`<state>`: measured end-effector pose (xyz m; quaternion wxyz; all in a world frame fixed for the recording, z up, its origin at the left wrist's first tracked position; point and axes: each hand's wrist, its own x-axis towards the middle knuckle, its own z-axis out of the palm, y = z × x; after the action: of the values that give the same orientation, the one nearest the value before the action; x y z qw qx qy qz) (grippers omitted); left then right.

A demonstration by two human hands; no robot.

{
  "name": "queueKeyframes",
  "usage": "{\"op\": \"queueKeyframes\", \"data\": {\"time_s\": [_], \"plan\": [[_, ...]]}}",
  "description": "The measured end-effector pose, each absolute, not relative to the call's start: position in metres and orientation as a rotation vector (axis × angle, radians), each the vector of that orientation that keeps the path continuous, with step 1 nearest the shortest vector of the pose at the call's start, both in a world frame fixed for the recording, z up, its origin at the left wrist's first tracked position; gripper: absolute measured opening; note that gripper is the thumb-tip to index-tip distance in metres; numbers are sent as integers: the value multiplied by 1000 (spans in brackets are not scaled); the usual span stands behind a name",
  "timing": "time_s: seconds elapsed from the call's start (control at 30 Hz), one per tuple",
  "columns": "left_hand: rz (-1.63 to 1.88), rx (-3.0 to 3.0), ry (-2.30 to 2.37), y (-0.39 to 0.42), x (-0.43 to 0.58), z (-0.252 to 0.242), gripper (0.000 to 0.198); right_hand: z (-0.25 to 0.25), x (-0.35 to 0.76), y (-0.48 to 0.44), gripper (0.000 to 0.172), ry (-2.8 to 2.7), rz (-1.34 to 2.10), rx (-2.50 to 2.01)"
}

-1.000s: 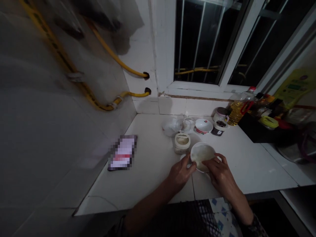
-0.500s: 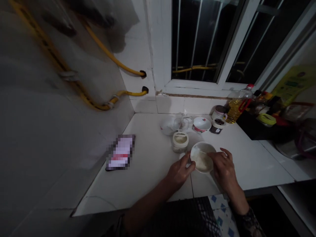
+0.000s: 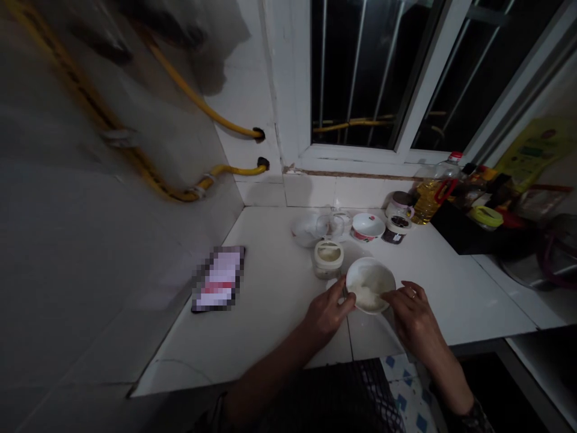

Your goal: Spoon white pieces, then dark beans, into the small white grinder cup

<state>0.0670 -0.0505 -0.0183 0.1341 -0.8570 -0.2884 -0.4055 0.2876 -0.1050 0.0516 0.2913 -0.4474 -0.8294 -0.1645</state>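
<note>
A white bowl with pale, rice-like contents sits on the white counter near its front edge. My left hand curls against the bowl's left rim, fingers closed on it. At the bowl's right rim, my right hand has its fingertips pinched over the edge; a ring shows on one finger. What those fingertips hold is too dim to make out. An open round jar with pale contents stands just behind the bowl.
Further back stand a clear bowl, a glass, a red-patterned bowl, two small jars and an oil bottle. A phone lies at the left. A dark tray with clutter is at the right. A barred window is behind.
My right hand has slid from over the bowl's near side to its right rim. The bowl and left hand have barely shifted; the view has tilted slightly.
</note>
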Motion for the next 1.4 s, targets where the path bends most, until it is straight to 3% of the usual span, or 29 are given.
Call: {"op": "queueKeyframes", "data": {"time_s": [0.17, 0.33, 0.53, 0.7, 0.87, 1.03, 1.23, 1.4], "plan": [[-1209, -2453, -858, -48, 69, -21, 12, 52, 284, -94, 37, -2125, -573, -1255], [-1162, -2533, -913, -46, 69, -25, 18, 50, 279, -90, 38, -2247, -389, -1168], [-1082, -2587, -1054, -42, 71, -26, 20, 57, 294, -89, 39, -2183, -612, -1359], [-1081, -2666, -1069, -39, 71, -18, 22, 66, 297, -90, 41, -2294, -446, -1283], [-1089, -2652, -1065, -37, 71, -16, 23, 68, 299, -84, 36, -2274, -574, -1415], [-1115, -2658, -1065, -38, 72, -15, 24, 72, 293, -86, 35, -2301, -269, -1339], [-1179, -2546, -1085, -45, 70, -12, 30, 75, 300, -68, 21, -2048, -12, -1439], [-1205, -2550, -869, -52, 65, -17, 23, 77, 303, -47, 23, -1926, 176, -1515]]}}
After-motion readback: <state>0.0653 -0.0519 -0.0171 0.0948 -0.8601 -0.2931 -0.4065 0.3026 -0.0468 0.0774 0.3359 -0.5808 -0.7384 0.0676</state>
